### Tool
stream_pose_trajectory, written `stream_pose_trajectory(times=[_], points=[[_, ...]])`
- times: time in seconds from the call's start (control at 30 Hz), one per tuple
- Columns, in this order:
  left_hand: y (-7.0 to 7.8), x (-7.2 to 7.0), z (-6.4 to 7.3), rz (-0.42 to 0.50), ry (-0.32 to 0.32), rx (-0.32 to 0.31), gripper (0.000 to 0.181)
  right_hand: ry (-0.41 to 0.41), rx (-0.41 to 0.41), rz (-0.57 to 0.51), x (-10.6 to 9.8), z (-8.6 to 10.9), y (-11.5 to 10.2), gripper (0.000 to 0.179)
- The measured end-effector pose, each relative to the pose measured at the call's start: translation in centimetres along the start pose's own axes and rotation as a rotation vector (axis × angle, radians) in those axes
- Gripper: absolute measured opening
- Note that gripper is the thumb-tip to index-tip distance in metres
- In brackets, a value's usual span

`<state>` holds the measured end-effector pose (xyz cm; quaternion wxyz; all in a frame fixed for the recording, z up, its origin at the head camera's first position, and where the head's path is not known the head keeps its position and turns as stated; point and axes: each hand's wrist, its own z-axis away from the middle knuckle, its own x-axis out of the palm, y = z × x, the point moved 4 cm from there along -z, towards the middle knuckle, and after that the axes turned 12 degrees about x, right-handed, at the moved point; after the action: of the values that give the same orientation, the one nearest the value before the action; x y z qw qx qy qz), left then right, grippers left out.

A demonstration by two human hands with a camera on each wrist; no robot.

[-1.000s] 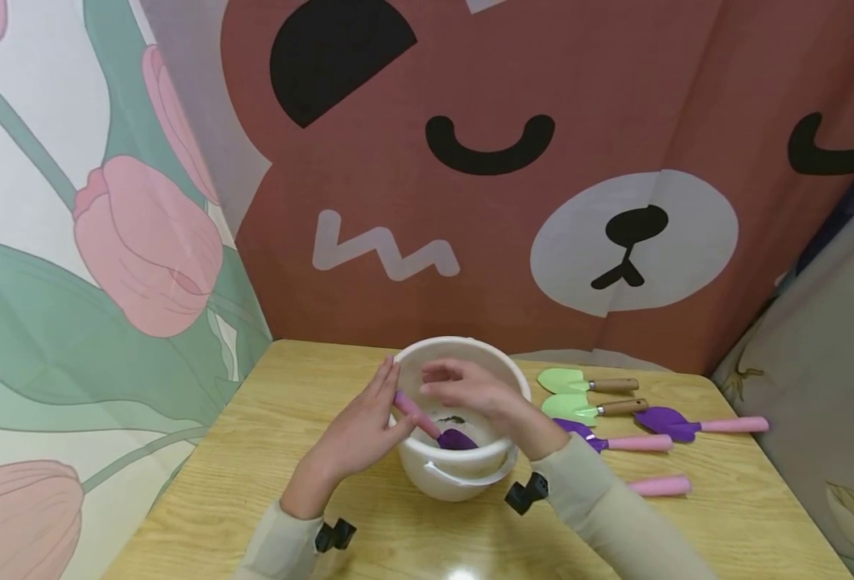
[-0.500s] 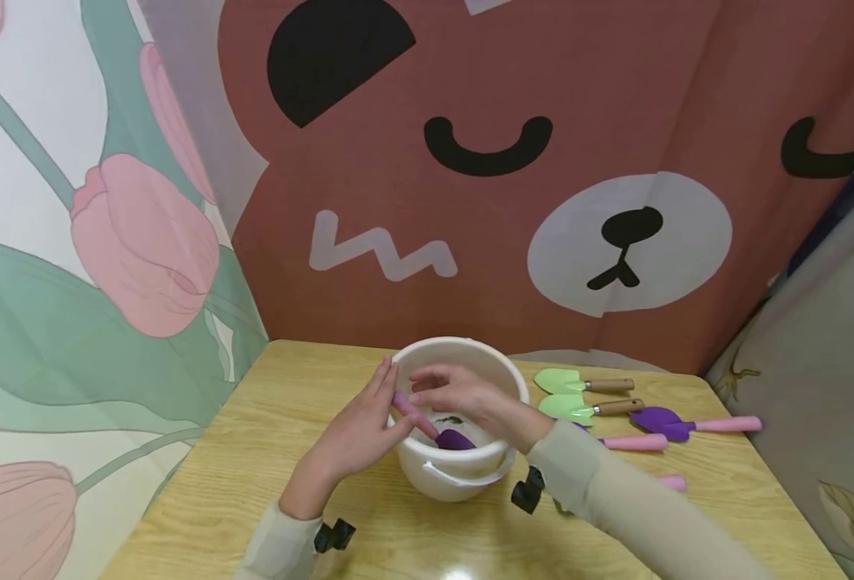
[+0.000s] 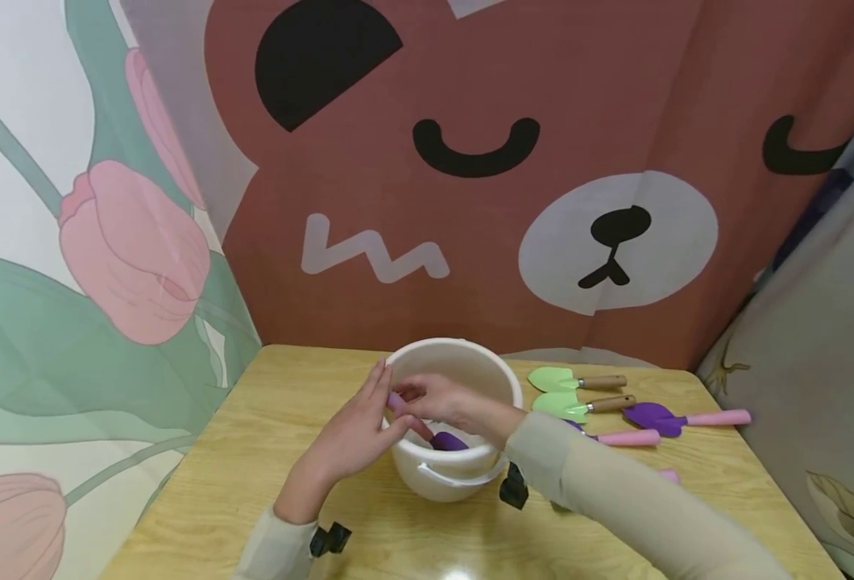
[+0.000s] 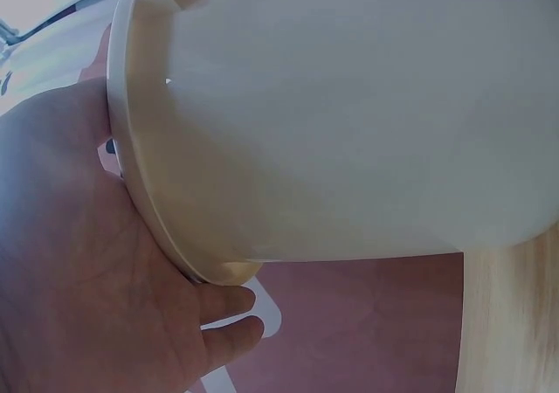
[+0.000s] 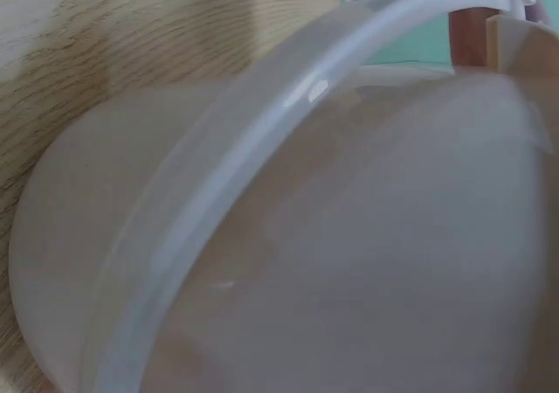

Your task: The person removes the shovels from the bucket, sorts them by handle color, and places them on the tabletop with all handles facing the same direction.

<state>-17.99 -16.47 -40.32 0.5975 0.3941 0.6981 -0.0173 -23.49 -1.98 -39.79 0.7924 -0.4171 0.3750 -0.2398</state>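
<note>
A white bucket (image 3: 450, 481) stands on the wooden table, its handle (image 3: 463, 481) hanging down at the front. Inside leans a hand trowel with a purple blade (image 3: 447, 441) and a pink grip. My left hand (image 3: 349, 431) rests against the left rim, fingers straight along the outside and thumb over the edge. Its palm (image 4: 105, 262) is beside the rim in the left wrist view. My right hand (image 3: 437, 400) reaches into the bucket, its fingers and thumb bent around the upper end of the trowel's grip. The right wrist view shows mostly bucket wall (image 5: 376, 262).
Right of the bucket lie two light green trowels (image 3: 553, 379) with wooden grips. Purple-bladed trowels (image 3: 655, 417) with pink grips lie nearby. A pink grip end (image 3: 669, 476) shows behind the right sleeve (image 3: 615, 483). A printed cloth (image 3: 485, 306) hangs behind the table.
My right hand has moved left and lower inside the bucket, from above the trowel's grip to around its upper end. The left hand keeps its place on the rim.
</note>
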Motion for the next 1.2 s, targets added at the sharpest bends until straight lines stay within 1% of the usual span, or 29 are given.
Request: stream_pose_trajectory(times=[0.17,0.27,0.37,0.47,0.63,0.7,0.9,1.1,1.2], points=[[-0.1,0.0,0.1,-0.009,-0.003,0.008,0.094,0.033,0.016,0.085,0.2,-0.3,0.1,0.04],[-0.1,-0.1,0.2,-0.004,-0.003,0.005,0.094,0.021,0.015,0.13,0.5,-0.5,0.0,0.033],[-0.1,-0.4,0.3,-0.008,0.01,0.003,0.094,0.01,0.005,0.175,0.6,-0.6,-0.3,0.033],[-0.1,-0.5,0.3,-0.014,0.019,0.006,0.094,0.018,-0.008,0.186,0.6,-0.5,-0.5,0.028],[0.0,-0.2,0.1,0.004,0.002,0.006,0.092,0.035,0.005,0.203,0.2,-0.2,-0.2,0.022],[0.0,0.0,0.1,0.007,-0.008,0.001,0.092,0.021,0.008,0.187,0.1,-0.2,0.1,0.021],[0.1,0.2,0.0,0.005,-0.004,-0.012,0.091,-0.026,-0.037,0.092,-0.1,-0.1,0.0,0.019],[0.1,0.2,0.0,0.002,0.004,-0.01,0.09,0.016,-0.054,0.076,-0.4,-0.2,0.1,0.022],[0.1,0.2,0.0,0.001,0.007,-0.012,0.089,0.02,-0.063,0.02,-0.5,-0.3,0.0,0.021]])
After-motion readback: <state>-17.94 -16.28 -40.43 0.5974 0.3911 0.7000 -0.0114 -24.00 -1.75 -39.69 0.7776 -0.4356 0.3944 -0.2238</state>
